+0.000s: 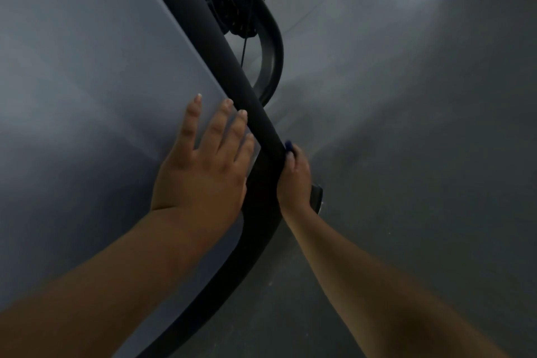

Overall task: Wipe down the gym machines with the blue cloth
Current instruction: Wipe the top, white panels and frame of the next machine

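Note:
A gym machine fills the left half: a pale grey panel (96, 73) edged by a thick black curved frame tube (223, 55). My left hand (203, 166) rests flat on the panel, fingers straight, beside the tube. My right hand (295, 180) is on the far side of the tube, fingers curled round the blue cloth (288, 145). Only a small dark-blue tip of the cloth shows above the fingers, against the tube. The rest of the cloth is hidden by the hand and the tube.
Behind the tube at the top are a black pulley block with cables (235, 17) and a curved black bar (271, 46). A small black foot (316, 195) sticks out by my right wrist. Dark grey floor (406, 96) spreads to the right.

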